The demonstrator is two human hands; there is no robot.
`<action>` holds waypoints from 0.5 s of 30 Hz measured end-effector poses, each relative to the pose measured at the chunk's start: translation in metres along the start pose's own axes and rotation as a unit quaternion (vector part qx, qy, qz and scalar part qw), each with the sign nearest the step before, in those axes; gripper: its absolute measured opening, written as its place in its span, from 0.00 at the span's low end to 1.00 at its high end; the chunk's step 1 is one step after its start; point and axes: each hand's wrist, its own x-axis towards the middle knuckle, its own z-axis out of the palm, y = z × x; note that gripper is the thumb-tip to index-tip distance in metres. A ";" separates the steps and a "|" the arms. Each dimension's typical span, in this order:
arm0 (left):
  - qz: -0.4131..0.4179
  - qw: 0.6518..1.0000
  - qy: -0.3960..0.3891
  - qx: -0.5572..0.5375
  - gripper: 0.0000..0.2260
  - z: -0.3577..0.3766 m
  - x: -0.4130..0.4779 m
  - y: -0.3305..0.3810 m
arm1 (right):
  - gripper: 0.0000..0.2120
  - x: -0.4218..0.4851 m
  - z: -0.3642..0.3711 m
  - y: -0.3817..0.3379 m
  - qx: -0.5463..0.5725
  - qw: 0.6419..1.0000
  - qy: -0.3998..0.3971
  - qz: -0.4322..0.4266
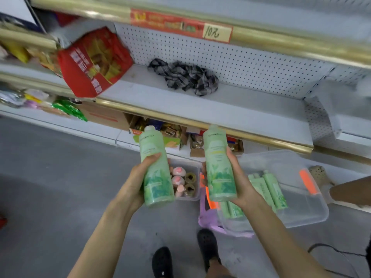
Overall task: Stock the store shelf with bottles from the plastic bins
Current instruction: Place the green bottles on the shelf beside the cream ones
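**Q:** Where were the bottles when you looked?

**A:** Two green bottles were in the air in front of the shelf (pixel 220 105), below its gold front edge. The left bottle (pixel 155 167) and the right bottle (pixel 218 165) both stood nearly upright, caps up and labels facing the person, apart from each other.

**Q:** State of each grip?

**A:** The left grip (pixel 136 185) was curled round the lower half of the left bottle, thumb across the front. The right grip (pixel 241 185) was wrapped round the lower half of the right bottle, thumb up along its side.

**Q:** And the supply?

**A:** The large clear bin (pixel 301 207) sat on the floor (pixel 60 177) under the right bottle, with more green bottles (pixel 273 189) lying flat inside. The small clear bin (pixel 198 171) stood just beside it, between the two held bottles as seen from above, and held pink-capped items (pixel 177 180). A purple bag (pixel 208 219) lay against the large bin's near corner.

**Q:** Contents of the shelf?

**A:** A crumpled checked cloth (pixel 184 77) lay near the pegboard back panel (pixel 220 53). A red snack bag (pixel 94 61) leaned tilted at the left end. A red price strip (pixel 180 24) ran along the rail above.
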 end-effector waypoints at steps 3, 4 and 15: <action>0.017 1.000 0.013 0.004 0.19 -0.015 -0.015 0.019 | 0.25 -0.010 0.035 0.004 -0.029 1.000 -0.009 -0.005; 0.024 1.000 0.014 -0.004 0.19 -0.019 -0.021 0.025 | 0.27 -0.012 0.044 0.005 -0.036 0.999 -0.015 -0.008; 0.093 0.995 -0.002 0.020 0.15 -0.032 -0.070 0.096 | 0.20 -0.055 0.134 -0.020 -0.120 0.988 -0.016 -0.092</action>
